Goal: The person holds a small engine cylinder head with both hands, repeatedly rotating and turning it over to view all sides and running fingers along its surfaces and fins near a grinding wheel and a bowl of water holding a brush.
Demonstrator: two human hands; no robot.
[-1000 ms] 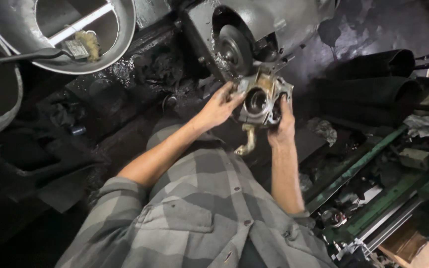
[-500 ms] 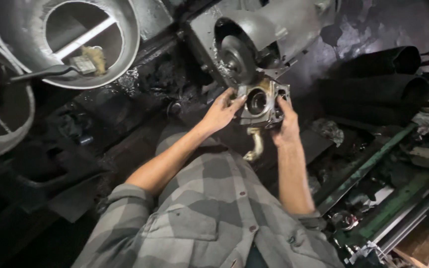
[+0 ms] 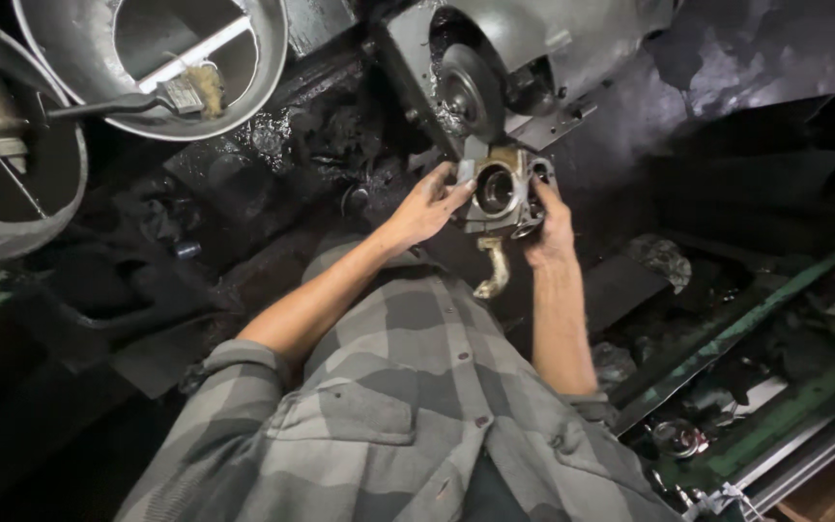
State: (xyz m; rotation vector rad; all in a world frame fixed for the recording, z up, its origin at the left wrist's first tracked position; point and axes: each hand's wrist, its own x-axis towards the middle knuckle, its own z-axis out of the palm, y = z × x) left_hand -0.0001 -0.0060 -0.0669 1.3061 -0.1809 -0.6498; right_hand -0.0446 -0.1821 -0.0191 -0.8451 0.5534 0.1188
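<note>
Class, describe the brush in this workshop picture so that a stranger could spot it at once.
Start at the big round metal basin at top left. The brush rests in it, dark handle over the rim. Its pale, matted bristles set it apart from the grey metal around.

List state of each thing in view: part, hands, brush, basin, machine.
Metal part: held up in both hands, round bore facing camera.
Left hand: gripping part's left side.
Right hand: gripping part's right side.
Brush: resting in basin.
Basin: upright, open.
Machine disc: exposed, uncovered.
</note>
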